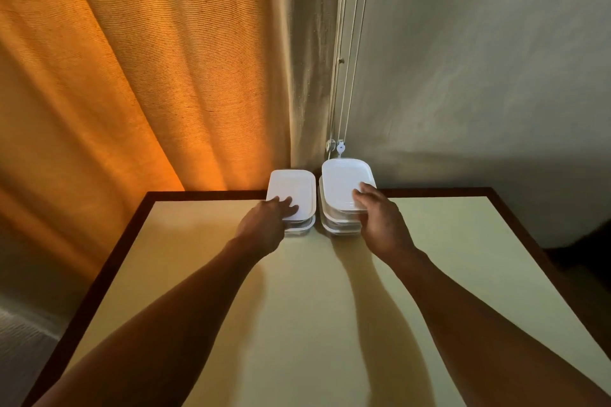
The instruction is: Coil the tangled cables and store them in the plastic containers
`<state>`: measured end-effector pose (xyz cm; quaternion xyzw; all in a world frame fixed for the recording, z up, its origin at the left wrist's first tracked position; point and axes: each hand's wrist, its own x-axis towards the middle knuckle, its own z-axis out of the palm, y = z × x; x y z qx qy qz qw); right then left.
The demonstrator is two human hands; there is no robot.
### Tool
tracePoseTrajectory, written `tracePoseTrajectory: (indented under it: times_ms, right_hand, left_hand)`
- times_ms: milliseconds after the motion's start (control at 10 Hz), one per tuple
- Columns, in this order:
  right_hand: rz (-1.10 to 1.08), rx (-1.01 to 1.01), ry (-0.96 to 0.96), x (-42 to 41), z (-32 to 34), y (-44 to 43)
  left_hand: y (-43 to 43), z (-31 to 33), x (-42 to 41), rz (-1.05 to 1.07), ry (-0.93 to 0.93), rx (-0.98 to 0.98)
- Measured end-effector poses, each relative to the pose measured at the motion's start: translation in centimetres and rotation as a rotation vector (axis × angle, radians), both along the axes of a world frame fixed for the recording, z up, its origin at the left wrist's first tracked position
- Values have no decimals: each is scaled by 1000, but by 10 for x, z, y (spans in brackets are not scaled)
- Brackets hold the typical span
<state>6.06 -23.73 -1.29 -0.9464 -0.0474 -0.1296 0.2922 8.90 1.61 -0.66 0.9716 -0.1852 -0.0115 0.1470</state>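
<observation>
Head view: left hand [264, 223] lies flat, grip open, on the left stack [297, 187]; right hand's [380, 220] grip pinches the top container [344, 177] of the right stack [339, 225].

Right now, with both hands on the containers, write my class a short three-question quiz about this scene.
1. True or false: the left stack is taller than the right stack.
2. What does the right hand grip? A) the right stack's top container B) a cable C) a cup
3. Which hand lies flat on its stack?
Key: 1 false; 2 A; 3 the left hand.
</observation>
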Motion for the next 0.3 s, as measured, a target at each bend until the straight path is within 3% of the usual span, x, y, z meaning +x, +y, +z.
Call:
tracePoseTrajectory:
  times_ms: [200,300]
  right_hand:
    - [-8,-54,55,-1,8,1]
    - [-8,-173,122,-1,22,3]
  left_hand:
    - [4,-2,2,-36,32,4]
    - [0,6,2,18,74,-71]
